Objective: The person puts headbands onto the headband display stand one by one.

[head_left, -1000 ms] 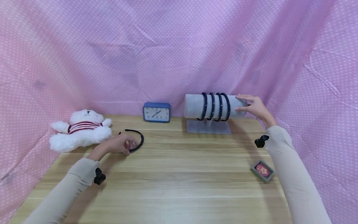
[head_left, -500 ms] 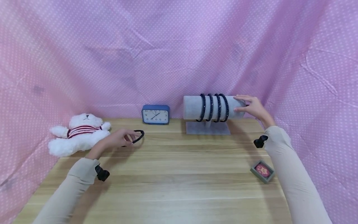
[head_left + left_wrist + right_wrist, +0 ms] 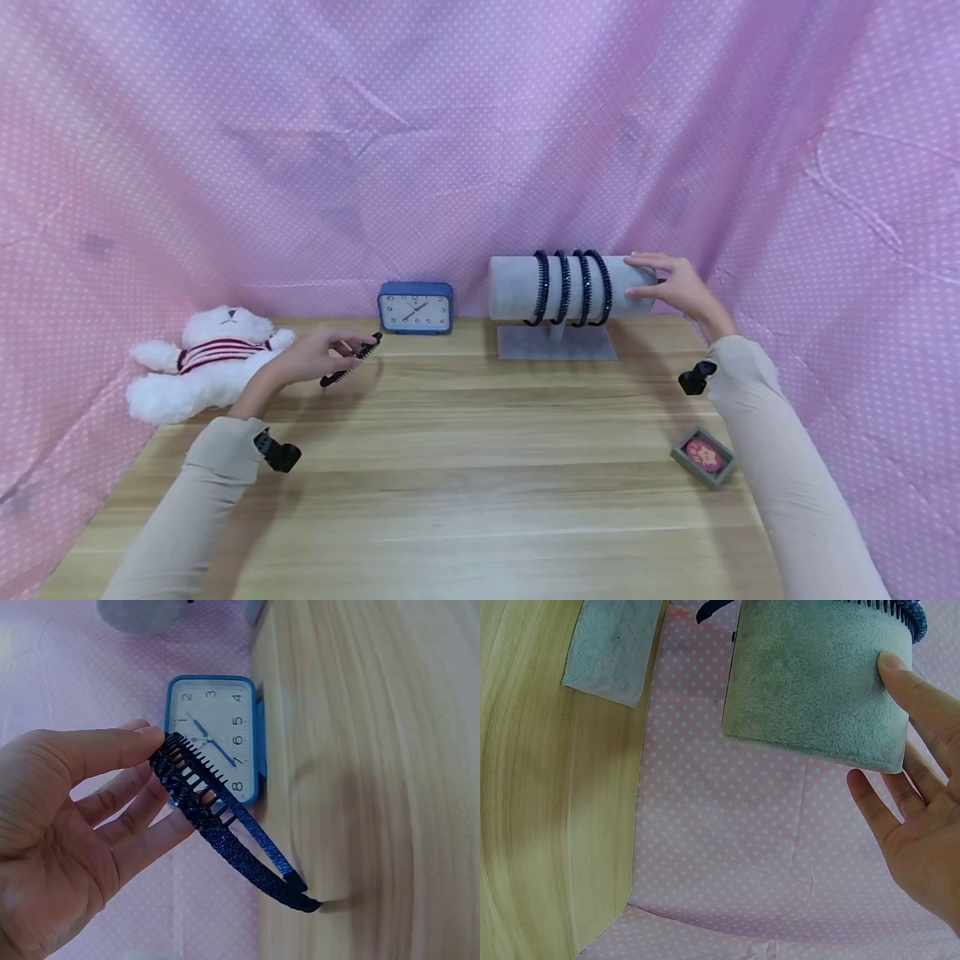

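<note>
In the head view my left hand point(image 3: 309, 357) pinches a black headband point(image 3: 367, 346) between thumb and fingers, above the table beside the white plush bear. The left wrist view shows this headband point(image 3: 238, 859) as dark blue and glittery, braided on top, with comb teeth inside and its ends pointing down. My right hand point(image 3: 684, 287) grips the right end of a grey roll-shaped headband stand point(image 3: 513, 287), thumb on the near side. Several dark headbands point(image 3: 542, 287) hang around the roll. In the right wrist view, fingers lie around the end of the grey roll point(image 3: 817, 690).
A blue alarm clock point(image 3: 416, 308) stands at the back, between the left hand and the stand. The white plush bear point(image 3: 187, 392) in a striped sweater lies at left. A small grey box point(image 3: 705, 458) sits at right near the forearm. Pink dotted cloth point(image 3: 480, 150) surrounds the wooden table point(image 3: 480, 475).
My left hand has lifted the headband off the table and turned it, so its ends now point down. My right hand stays on the stand's end.
</note>
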Tool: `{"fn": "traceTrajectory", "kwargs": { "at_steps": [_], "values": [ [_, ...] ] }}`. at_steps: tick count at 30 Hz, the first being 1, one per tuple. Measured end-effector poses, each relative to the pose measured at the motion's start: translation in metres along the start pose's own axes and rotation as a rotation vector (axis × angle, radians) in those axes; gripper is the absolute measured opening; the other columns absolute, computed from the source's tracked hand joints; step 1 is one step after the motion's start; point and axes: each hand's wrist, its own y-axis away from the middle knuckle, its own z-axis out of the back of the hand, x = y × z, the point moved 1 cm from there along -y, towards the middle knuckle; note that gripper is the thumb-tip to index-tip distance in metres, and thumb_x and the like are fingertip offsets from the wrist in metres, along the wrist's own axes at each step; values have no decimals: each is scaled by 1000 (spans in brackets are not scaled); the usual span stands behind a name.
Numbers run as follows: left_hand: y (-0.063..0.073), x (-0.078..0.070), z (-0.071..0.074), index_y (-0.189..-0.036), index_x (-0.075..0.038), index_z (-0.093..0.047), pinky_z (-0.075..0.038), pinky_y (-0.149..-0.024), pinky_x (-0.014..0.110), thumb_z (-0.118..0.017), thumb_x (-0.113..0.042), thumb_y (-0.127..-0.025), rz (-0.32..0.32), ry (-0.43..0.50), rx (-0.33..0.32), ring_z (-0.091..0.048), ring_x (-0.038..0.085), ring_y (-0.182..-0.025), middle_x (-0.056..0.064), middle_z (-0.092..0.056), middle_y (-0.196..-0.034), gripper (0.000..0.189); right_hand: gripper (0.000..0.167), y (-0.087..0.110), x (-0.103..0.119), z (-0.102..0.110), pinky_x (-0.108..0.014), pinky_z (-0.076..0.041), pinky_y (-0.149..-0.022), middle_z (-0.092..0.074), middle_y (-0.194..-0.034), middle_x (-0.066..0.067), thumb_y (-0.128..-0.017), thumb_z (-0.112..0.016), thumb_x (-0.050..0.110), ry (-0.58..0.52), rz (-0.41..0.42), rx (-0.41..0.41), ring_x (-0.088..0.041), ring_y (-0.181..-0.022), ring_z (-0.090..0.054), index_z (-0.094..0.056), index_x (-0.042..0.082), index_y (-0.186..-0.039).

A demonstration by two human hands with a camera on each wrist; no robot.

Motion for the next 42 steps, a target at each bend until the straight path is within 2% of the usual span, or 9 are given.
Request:
{"fn": "traceTrajectory", "kwargs": {
  "at_steps": [6,12,16,19,24,27,34,42],
  "values": [
    [-4,-5,1,-133,4,-64,-59,-74,24,-67,2,-94,10,32,-59,-71,38,-103,28,-71,-112,39,65,0,-1,0,-57,-32,-121,-41,-161,-16,-86,-83,14,13,-8,0,-38,-150,-34,-56,6,-145],
    [-9,-15,2,-141,-1,-59,-64,-78,35,-64,-4,-98,48,119,-81,-66,40,-113,29,-66,-126,43,65,1,0,0,-57,-32,-121,-41,-161,-15,-86,-83,14,12,-13,2,-38,-150,-33,-56,7,-145],
    [-17,-20,-1,-142,-5,-59,-64,-81,38,-65,-9,-99,39,154,-108,-65,38,-115,26,-64,-133,43,65,1,1,1,-57,-32,-122,-41,-161,-15,-86,-83,14,13,-16,1,-38,-150,-33,-56,7,-145],
    [-23,-25,-4,-143,-5,-58,-63,-81,36,-66,-12,-99,27,209,-130,-66,31,-114,26,-63,-133,45,65,1,2,0,-58,-31,-122,-41,-161,-15,-86,-83,14,18,-16,0,-38,-150,-34,-56,7,-145],
    [-37,-37,-8,-144,-2,-56,-64,-83,38,-65,-9,-100,20,323,-163,-65,9,-103,30,-62,-132,45,65,0,3,-1,-58,-30,-122,-41,-161,-16,-86,-83,13,35,-11,-4,-40,-149,-34,-56,7,-145],
    [-46,-46,-11,-143,0,-56,-64,-82,39,-65,-8,-99,5,357,-182,-65,3,-98,31,-61,-133,45,65,0,3,-1,-59,-28,-123,-40,-161,-16,-86,-83,14,30,-16,0,-40,-150,-33,-56,7,-145],
    [-71,-68,-18,-143,-7,-59,-63,-85,38,-66,-12,-100,-6,387,-227,-66,10,-101,25,-65,-127,44,65,5,1,0,-60,-27,-123,-40,-162,-15,-87,-82,14,20,-11,2,-39,-151,-31,-55,7,-146],
    [-93,-87,-26,-144,-6,-57,-64,-83,36,-65,-12,-100,-31,409,-263,-66,18,-106,24,-63,-132,45,66,3,2,-1,-59,-28,-123,-39,-162,-15,-87,-83,15,19,-17,5,-40,-151,-31,-55,8,-146]
  ]
}}
